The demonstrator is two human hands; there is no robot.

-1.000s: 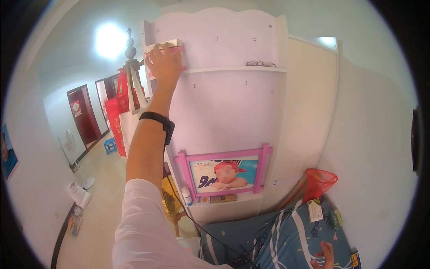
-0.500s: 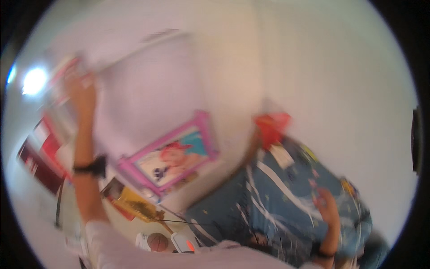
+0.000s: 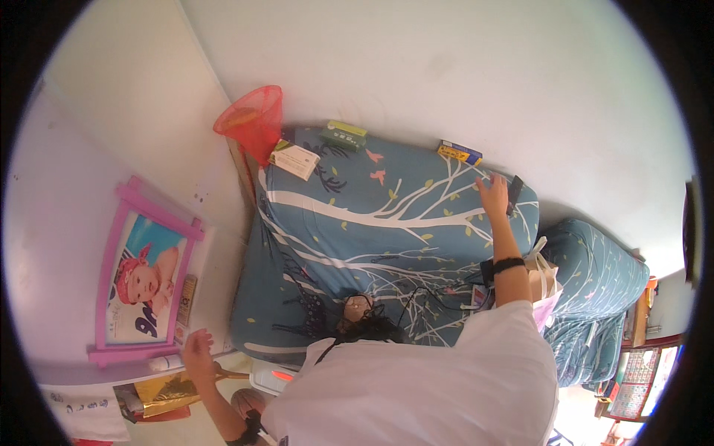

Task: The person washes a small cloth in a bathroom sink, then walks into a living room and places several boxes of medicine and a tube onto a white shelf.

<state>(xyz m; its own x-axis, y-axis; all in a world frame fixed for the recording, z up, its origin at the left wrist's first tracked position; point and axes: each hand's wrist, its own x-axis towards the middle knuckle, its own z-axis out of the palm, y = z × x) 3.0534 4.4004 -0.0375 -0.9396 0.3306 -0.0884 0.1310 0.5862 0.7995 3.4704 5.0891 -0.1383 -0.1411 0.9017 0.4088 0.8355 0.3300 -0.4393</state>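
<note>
My right hand [image 3: 493, 195] reaches over the top edge of a sofa back draped in a blue cover [image 3: 357, 212] with white branches. Its fingers are spread, with a flat dark rectangular object [image 3: 515, 195] close along its right side; whether they touch is unclear. Just beyond its fingertips lies a small blue-and-yellow box [image 3: 460, 152]. Lower left, my left hand [image 3: 198, 355] is held in the air with its fingers apart and nothing in it. Beside it hangs a pink-framed picture [image 3: 104, 293] on the wall.
Along the sofa top lie a green box [image 3: 343, 134], a white box [image 3: 294, 160] and a red mesh net [image 3: 256, 126]. A paper bag [image 3: 547, 286] stands right of my forearm. Cables [image 3: 431, 297] cross the seat. A second covered sofa [image 3: 599, 267] is farther right.
The view has swung to the right. My left hand has come down from high against the wall to beside the pink frame. My right hand has moved up to the sofa's top edge.
</note>
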